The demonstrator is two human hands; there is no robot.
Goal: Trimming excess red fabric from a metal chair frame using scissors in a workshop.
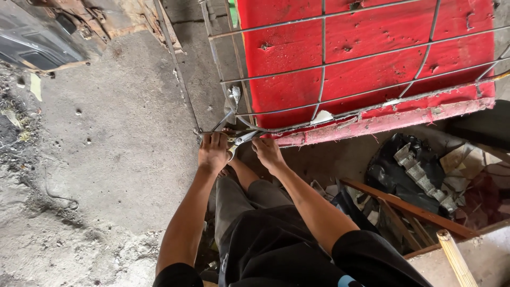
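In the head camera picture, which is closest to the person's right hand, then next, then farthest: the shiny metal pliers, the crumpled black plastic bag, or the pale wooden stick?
1. Shiny metal pliers: touching the right hand, just to its left.
2. Crumpled black plastic bag: on the ground, off to the right.
3. Pale wooden stick: farthest, at the lower right corner.

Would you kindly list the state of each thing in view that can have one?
left hand: closed around the pliers' handles
right hand: at the wire frame's lower edge; its grip is unclear
pliers: held at the frame's corner
wire frame: lying against the red cushion
red cushion: torn, pitted, frayed at the edge
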